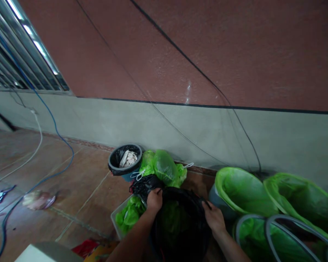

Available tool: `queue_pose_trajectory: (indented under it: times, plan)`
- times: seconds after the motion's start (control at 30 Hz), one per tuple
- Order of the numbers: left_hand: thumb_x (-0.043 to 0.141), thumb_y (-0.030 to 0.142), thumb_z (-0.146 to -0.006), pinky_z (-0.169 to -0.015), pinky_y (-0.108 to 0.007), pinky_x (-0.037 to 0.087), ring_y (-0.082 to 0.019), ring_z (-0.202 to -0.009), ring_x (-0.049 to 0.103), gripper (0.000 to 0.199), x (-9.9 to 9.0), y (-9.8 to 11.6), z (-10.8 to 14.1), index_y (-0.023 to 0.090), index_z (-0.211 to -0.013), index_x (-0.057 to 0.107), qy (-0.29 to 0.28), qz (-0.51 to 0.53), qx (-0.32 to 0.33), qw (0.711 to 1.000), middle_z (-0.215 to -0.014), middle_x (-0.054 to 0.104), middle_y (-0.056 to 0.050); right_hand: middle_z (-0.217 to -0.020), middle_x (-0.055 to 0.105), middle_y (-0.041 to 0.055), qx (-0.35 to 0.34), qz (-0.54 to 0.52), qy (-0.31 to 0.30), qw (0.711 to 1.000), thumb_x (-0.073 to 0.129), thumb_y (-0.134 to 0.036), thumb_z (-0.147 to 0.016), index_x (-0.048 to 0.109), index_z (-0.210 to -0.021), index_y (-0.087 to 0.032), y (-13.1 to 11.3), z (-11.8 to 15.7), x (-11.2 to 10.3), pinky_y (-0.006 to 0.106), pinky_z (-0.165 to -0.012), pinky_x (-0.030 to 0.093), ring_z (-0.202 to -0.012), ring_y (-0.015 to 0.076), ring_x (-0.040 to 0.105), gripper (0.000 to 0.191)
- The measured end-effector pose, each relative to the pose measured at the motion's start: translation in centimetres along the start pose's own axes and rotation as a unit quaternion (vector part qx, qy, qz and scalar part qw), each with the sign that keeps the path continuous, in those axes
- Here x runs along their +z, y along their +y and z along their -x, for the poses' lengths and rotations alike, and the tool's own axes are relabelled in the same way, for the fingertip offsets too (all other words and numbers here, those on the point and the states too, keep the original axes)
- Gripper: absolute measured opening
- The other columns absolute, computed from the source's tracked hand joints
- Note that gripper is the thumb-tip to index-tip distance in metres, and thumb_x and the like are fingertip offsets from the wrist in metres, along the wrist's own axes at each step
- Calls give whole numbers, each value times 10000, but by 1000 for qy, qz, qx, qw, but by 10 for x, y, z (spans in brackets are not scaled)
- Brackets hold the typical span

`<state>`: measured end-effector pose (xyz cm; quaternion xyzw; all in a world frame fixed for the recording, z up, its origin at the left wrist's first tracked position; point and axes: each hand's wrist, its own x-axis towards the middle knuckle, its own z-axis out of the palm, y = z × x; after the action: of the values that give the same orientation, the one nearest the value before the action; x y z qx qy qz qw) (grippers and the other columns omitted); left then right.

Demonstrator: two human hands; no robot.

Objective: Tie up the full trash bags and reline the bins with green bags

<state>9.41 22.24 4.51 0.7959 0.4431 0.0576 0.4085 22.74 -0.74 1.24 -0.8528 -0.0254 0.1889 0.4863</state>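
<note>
A black garbage bag [192, 238] gapes in front of me, with dark green material dimly visible inside. My left hand [155, 201] is closed on the left of its rim. On the opposite side, my right hand [214, 218] pinches the rim too. Whether a bin stands under the bag I cannot tell. Just beyond my left hand lies a knotted black bag [147, 185]. Behind it, tied green bags [165, 167] with white drawstrings lean together. A pale tub [118, 228] holding crumpled green bags is beside my left forearm.
A bin lined with black [140, 160] holds whitish waste near the wall. Green-lined bins [243, 189] crowd the right, some with grey rims. A blue hose [58, 134] and a white cable [38, 134] cross the floor at left, near a clear plastic bag [36, 200].
</note>
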Motion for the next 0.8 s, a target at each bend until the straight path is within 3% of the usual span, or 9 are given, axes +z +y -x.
queue_pose_trajectory:
  times: [0.17,0.37,0.5,0.57,0.67,0.8]
  plan:
    - [467,79,-830,-898,-262,464,-166,-929,662,280,-10,3,-3,155,-888,730,75,82,20,994,-949,732,-59,-898,744,100,-7,-100,71,992,588,-537,-678,714,-915,-139,-2,-4,-9,377,-867,497,-905,278,675,480]
    - [457,68,-814,-841,-271,478,-173,-860,660,272,-24,-1,7,152,-865,710,118,71,2,990,-892,720,-62,-728,722,50,-17,-176,80,981,572,-437,-672,701,-891,-151,-2,-6,-22,318,-642,511,-678,218,659,382]
    - [421,98,-851,-885,-272,456,-188,-964,651,299,-31,-1,10,138,-1010,672,101,32,-23,994,-1020,704,-97,-847,722,84,-26,-34,83,996,487,-348,-696,688,-957,-147,-11,-2,-35,352,-719,509,-779,245,664,386]
    - [454,131,-852,-926,-280,436,-206,-1065,624,331,-34,2,14,117,-1146,606,72,7,-60,996,-1134,671,-128,-981,708,115,-70,71,61,993,466,-298,-707,646,-1084,-121,-19,3,-36,374,-811,499,-902,263,658,455]
    - [553,217,-813,-953,-310,422,-246,-1150,580,526,-35,7,26,91,-1314,454,28,-52,-94,994,-1233,608,-176,-1223,617,153,-185,207,41,960,477,-215,-706,509,-1297,-91,-34,14,-31,388,-940,441,-1118,277,579,606]
    - [609,212,-752,-939,-337,432,-272,-1132,587,723,-32,3,50,62,-1396,316,-32,-125,-108,986,-1242,586,-214,-1303,571,101,-274,340,9,899,500,-160,-736,410,-1407,-221,-47,30,-17,444,-933,400,-1173,305,523,680]
